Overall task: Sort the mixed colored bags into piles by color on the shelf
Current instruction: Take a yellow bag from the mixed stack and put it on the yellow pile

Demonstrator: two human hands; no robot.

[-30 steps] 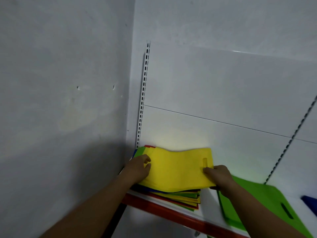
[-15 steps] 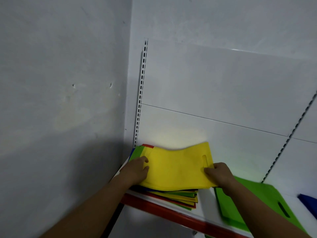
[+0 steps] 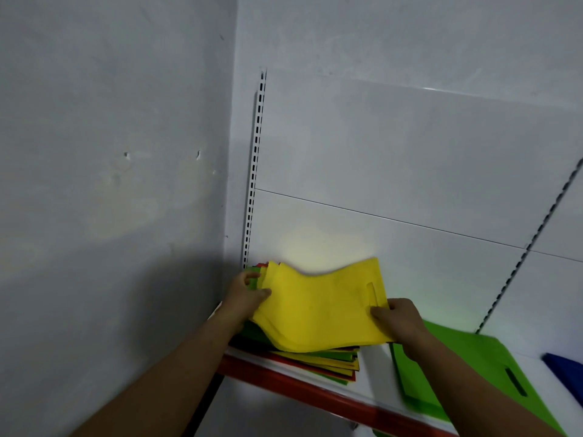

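A yellow bag [image 3: 318, 307], flat, thin and of a matte, felt-like cloth, is held by both hands just above the stack of mixed bags [image 3: 334, 362] at the left end of the shelf [image 3: 303, 387]. Its far edge is bowed into a soft wave, and a narrow slot handle is cut near its right side. The left hand [image 3: 244, 294] is closed on the bag's left edge, with the thumb laid on top. The right hand [image 3: 399, 320] is pinched on the right edge just beside the slot, thumb above and fingers hidden beneath.

The stack is seen as thin layered edges of green, yellow and red, set into the corner by the slotted metal upright [image 3: 255, 171]. To the right, a green bag [image 3: 473, 361] with its own slot handle is laid flat on the white shelf board. The corner of a blue bag [image 3: 568, 373] is seen at the frame's edge, apart from the green one. The shelf's front lip is red and smooth.
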